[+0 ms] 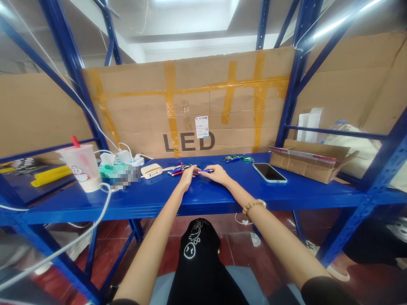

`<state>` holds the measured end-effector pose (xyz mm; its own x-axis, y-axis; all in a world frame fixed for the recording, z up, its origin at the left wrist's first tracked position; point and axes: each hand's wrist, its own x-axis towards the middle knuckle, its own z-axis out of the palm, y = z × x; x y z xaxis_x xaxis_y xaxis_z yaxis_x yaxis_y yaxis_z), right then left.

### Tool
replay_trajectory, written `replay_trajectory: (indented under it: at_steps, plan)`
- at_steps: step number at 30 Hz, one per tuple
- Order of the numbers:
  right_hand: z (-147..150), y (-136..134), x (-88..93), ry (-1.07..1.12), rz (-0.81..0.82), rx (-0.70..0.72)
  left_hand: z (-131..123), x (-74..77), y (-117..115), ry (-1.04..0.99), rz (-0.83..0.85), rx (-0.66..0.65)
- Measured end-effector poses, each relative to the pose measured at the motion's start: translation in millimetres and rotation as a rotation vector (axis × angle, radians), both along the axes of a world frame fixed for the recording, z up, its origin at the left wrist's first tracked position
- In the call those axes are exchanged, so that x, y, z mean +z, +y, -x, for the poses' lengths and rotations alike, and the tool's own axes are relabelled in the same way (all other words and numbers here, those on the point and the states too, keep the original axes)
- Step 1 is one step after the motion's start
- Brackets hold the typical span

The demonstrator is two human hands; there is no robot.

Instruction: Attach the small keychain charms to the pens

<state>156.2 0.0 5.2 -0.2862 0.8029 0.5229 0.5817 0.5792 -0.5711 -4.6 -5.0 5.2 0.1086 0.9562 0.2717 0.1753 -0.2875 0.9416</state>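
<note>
My right hand [218,174] is closed on a slim, shiny blue piece [208,171] that looks like a pen or a small metal clip; its kind is too small to tell. Close by on the left, my left hand [188,177] has its fingers bent together near the left end of that piece, and what they pinch is hidden. Beside my left hand lies a pile of small shiny red, blue and purple pieces [177,171]. Farther back on the right is a second group of small green, blue and dark pieces [237,159].
On the blue shelf [152,197] stand a drink cup [83,173] with a red straw, a cream power adapter [151,171], a phone [269,173] and an open cardboard box [305,163]. A white cable [95,224] hangs at front left. Taped cardboard [136,114] closes the back.
</note>
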Motion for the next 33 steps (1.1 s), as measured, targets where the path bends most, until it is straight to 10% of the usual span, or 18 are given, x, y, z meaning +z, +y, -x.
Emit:
replay_trajectory:
  at_steps: [33]
  plan:
    - [-3.2, 9.5, -4.1, 0.062, 0.091, 0.07, 2.4, 3.3, 0.4, -0.152, 0.072, 0.086]
